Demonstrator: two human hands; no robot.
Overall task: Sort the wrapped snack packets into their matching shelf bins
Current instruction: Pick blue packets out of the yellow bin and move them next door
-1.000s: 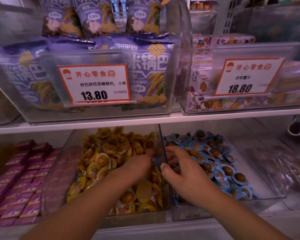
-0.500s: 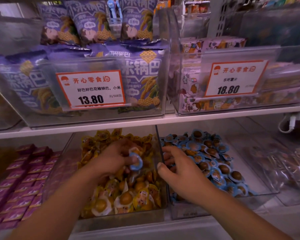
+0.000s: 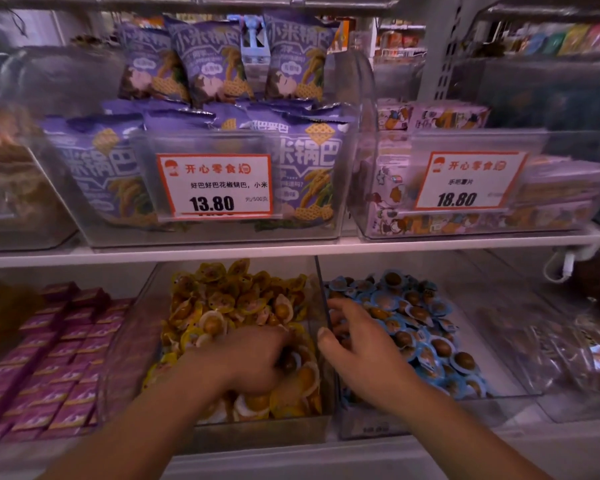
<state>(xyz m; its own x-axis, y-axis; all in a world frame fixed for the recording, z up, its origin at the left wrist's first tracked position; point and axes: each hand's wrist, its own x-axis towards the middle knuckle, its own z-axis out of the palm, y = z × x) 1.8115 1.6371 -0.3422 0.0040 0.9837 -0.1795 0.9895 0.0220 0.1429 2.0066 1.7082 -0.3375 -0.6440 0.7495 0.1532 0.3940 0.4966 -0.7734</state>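
Left hand point(image 3: 253, 362) dug, fingers curled, into yellow-wrapped snack packets point(image 3: 243, 306) in the clear plastic bin point(image 3: 132, 341), grip unclear; right hand point(image 3: 357, 344) lay open among blue-wrapped packets point(image 3: 426, 327), likely hunting strays

Two hands point(image 3: 253, 358), two price cards point(image 3: 213, 185), three upright purple bags point(image 3: 215, 64), two bins of egg packets point(image 3: 243, 306).

Bins open on top, clear divider wall point(image 3: 321, 299) between, shelf edge point(image 3: 291, 249) overhead

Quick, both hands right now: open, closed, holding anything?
Left hand: down among the yellow packets, fingers hidden; cannot tell.
Right hand: open, fingers spread on the blue packets, thumb at the divider.
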